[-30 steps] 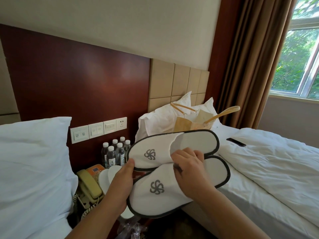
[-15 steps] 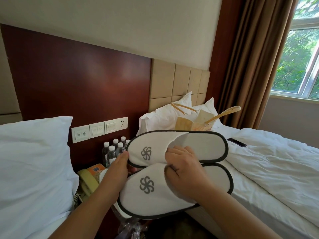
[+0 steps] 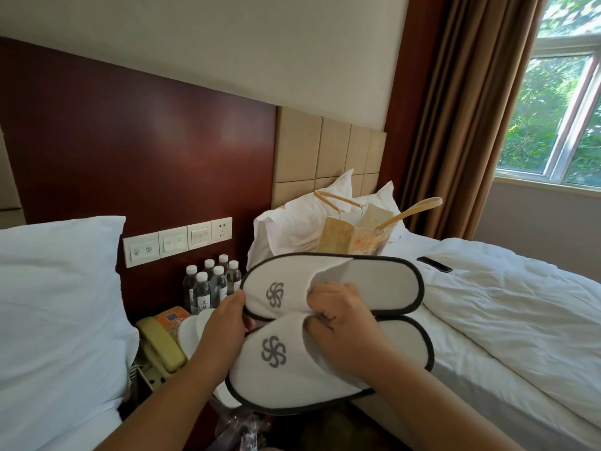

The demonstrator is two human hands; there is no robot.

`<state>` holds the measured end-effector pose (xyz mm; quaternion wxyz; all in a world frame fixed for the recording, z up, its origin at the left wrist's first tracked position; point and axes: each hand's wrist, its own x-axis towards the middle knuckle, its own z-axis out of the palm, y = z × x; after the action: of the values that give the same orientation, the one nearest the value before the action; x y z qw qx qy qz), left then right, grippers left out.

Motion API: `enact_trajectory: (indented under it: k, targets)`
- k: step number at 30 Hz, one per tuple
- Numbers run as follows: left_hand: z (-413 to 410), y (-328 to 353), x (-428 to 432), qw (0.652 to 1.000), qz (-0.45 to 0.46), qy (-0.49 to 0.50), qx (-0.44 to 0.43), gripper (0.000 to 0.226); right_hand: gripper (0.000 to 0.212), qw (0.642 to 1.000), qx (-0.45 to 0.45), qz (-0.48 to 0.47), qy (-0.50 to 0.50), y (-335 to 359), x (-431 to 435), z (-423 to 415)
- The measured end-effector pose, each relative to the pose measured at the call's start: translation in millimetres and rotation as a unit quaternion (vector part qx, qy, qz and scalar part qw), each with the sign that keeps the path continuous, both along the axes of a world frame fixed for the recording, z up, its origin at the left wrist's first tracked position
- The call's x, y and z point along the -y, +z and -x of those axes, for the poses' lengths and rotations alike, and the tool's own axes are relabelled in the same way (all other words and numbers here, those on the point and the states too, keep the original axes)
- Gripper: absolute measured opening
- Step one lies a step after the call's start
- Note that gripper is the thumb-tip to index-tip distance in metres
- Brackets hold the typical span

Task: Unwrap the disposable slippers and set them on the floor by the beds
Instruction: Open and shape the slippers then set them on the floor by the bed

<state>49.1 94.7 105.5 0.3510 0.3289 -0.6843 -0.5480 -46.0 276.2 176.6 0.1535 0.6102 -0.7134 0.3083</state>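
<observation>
Two white slippers with dark trim and grey pinwheel logos are held side by side in the air between the beds. My left hand grips the toe ends where the far slipper and the near slipper meet. My right hand lies on top, fingers curled into the upper edges of both. Crumpled clear wrapping lies below them. More white slippers rest on the nightstand behind my left hand, mostly hidden.
A nightstand between the beds holds several water bottles and a beige telephone. Left bed has a white pillow. Right bed carries a paper bag, a dark phone and pillows. Curtain and window stand at right.
The pair has shifted slightly left and down toward me. My right hand's fingers have curled tighter into the slipper openings. My left hand stays at the toe ends.
</observation>
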Motion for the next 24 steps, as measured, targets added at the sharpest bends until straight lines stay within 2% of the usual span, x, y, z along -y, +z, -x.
enact_trajectory:
  k: [3,5,7,8,10,12,13,14,19,24]
  targets:
    - [6.0,-3.3,0.2,0.999,0.038,-0.004,0.01,0.021,0.02,0.997,-0.058,-0.05,-0.027,4.2,-4.5,7.7]
    - [5.6,4.3,-3.9,0.995,0.102,-0.014,-0.011,0.035,0.018,0.989,-0.126,-0.073,-0.037,10.8,-5.2,12.2]
    - [2.8,17.3,-8.1,0.968,0.247,-0.046,-0.007,0.064,0.015,0.974,-0.194,-0.112,-0.044,18.5,-6.2,18.4]
    - [0.1,26.8,-11.5,0.944,0.321,-0.08,0.0,0.077,0.014,0.964,-0.22,-0.141,-0.043,22.4,-7.8,22.1]
    - [-3.2,47.6,-18.3,0.873,0.463,-0.152,0.03,0.092,0.01,0.945,-0.263,-0.193,-0.037,30.0,-11.8,26.4]
    - [-1.0,64.1,-21.6,0.792,0.575,-0.197,0.061,0.095,0.006,0.926,-0.311,-0.213,-0.033,37.0,-15.6,27.8]
    - [0.9,70.7,-22.7,0.763,0.605,-0.212,0.077,0.094,0.007,0.914,-0.337,-0.223,-0.035,41.1,-17.0,27.1]
    - [3.4,76.2,-22.0,0.745,0.622,-0.221,0.093,0.092,0.008,0.901,-0.361,-0.237,-0.037,44.9,-18.5,26.5]
    - [17.1,94.9,-11.6,0.701,0.655,-0.247,0.137,0.083,0.002,0.847,-0.425,-0.319,-0.027,63.8,-29.8,17.1]
    - [19.7,99.3,-21.1,0.661,0.708,-0.241,0.065,0.057,0.006,0.798,-0.45,-0.396,-0.06,82.0,-42.3,-8.7]
